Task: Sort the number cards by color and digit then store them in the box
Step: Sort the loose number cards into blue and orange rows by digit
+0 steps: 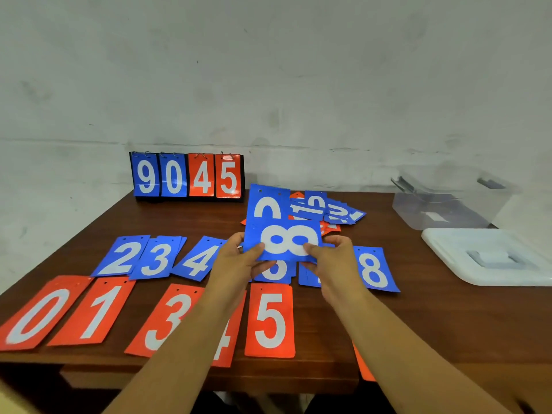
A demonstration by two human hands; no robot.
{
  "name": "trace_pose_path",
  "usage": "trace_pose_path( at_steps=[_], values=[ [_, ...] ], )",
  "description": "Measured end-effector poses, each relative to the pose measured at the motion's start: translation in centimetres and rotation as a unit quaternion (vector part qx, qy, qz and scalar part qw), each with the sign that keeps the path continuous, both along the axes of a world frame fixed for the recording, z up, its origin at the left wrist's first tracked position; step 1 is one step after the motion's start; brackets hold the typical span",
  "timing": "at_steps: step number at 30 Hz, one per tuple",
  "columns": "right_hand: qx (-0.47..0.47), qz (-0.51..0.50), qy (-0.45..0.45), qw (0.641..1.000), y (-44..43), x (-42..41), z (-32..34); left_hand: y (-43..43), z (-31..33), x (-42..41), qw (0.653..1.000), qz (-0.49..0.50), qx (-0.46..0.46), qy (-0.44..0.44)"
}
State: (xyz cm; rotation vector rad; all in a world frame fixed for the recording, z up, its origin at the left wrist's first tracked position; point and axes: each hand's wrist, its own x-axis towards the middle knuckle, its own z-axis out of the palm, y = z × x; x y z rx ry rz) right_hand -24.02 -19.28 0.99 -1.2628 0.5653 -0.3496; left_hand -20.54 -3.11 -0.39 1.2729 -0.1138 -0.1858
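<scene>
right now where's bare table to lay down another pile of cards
Bare wood lies between the scoreboard and the blue 2 card, and a wider patch right of the red 5 card, up to the white lid. Crowded: the loose heap and the middle, where the left hand and right hand hold a blue 8 card.

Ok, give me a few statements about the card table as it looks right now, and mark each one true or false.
1. The left hand and the right hand both hold a blue 8 card. True.
2. The lid is closed on the clear box. False: it lies on the table, in front of the open box.
3. The leftmost card in the red row is a red 0 card. True.
4. The scoreboard reads 1234. False: it shows 9045.
</scene>
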Motion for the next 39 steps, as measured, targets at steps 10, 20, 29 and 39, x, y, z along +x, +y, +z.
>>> trace_pose_path(
  at_steps=[10, 20, 29, 39],
  values=[
    [-0.432, 0.149, 0.01, 0.889, -0.3, -0.8, 1.1, 1.6, 0.1, 0.5, 0.987, 0.063, 0.114, -0.091],
    [-0.078, 0.116, 0.004, 0.99, 1.6, -0.4, 0.4, 2.0, 0.0, 0.0, 0.999, 0.026, 0.034, -0.004],
    [-0.232, 0.125, 0.019, 0.964, 5.0, 0.2, 0.4, 4.7, -0.6, -0.9, 0.998, -0.045, 0.035, -0.011],
    [-0.174, 0.171, -0.041, 0.969, 8.3, 1.5, 0.6, 11.0, -0.2, -0.4, 0.985, 0.082, 0.152, -0.011]
  ],
)
